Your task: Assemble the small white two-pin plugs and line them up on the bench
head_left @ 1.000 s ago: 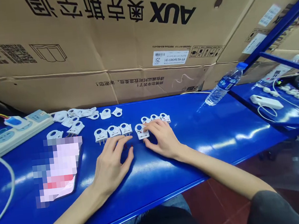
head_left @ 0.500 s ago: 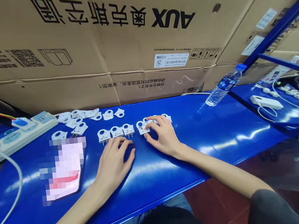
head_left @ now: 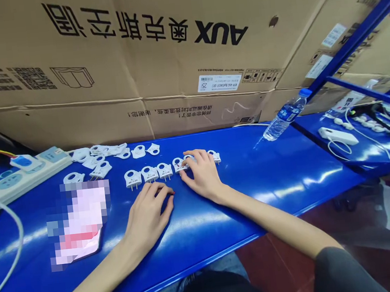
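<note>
A large cardboard carton, printed with upside-down black lettering that includes "AUX", stands along the far edge of a blue table. A blue metal frame crosses the right side of the view. The person's left hand is over the table with its fingers bent and close together and the thumb set apart below them; a tiny red spot shows at its fingertips, but whether they pinch anything cannot be told. The right hand reaches over the right-hand group of white plug pieces, its fingers bent and close together, the thumb below them near the leftmost piece of that group; whether finger and thumb grip it is unclear. A white power strip lies at the left with a blue-and-white plug on it. Between the strip and the left hand lies a phone, its screen mostly pixelated. A clear bottle with a blue cap and label leans at the right, near the frame. Three ringed plug pieces stand side by side just beyond the left hand, prongs toward the person, and more loose white pieces lie jumbled between the strip and the carton.
</note>
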`<state>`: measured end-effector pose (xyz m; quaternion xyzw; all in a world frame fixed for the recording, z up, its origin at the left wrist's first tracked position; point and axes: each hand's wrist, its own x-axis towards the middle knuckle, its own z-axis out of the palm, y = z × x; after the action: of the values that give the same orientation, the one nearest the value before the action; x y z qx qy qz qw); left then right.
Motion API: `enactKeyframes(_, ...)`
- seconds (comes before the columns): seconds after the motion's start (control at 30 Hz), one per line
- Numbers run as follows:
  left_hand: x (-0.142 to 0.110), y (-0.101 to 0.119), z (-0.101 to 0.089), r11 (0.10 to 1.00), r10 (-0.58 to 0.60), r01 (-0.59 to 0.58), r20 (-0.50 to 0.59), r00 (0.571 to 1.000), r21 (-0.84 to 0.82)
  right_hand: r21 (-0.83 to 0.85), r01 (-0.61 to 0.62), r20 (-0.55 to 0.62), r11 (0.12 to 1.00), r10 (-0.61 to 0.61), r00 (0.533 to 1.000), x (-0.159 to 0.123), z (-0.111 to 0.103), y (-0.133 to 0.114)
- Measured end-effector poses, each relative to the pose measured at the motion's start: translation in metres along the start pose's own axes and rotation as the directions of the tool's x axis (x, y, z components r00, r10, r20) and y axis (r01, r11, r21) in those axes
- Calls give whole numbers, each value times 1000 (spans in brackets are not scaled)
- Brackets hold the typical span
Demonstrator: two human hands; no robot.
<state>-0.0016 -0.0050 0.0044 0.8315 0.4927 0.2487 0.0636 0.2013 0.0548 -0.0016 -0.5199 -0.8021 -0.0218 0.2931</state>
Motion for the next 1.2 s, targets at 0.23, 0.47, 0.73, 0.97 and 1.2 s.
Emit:
enactKeyframes(0.23,1,1,2,1000,-2,2,-9,1000,13,-31,3,31,1000,-2,1000,2,5,-3)
enactKeyframes(0.47,0,1,2,1000,19,-19,-25,1000,13,11,39,51,999,-40,998,1,4,-4)
enactKeyframes(0.73,0,2,1,1000,-1,0,-57,998,-15,49,236,128,971,-240,962,-1,4,-6)
enactKeyframes(0.97,0,3,0,996,30,-36,-81,996,-78,109,268,103,957,-280,955,-1,4,-4)
enactKeyframes(1.2,2,7,-5,978,86,-124,-218,972,-166,209,303,20,930,-314,949,0,-6,-1)
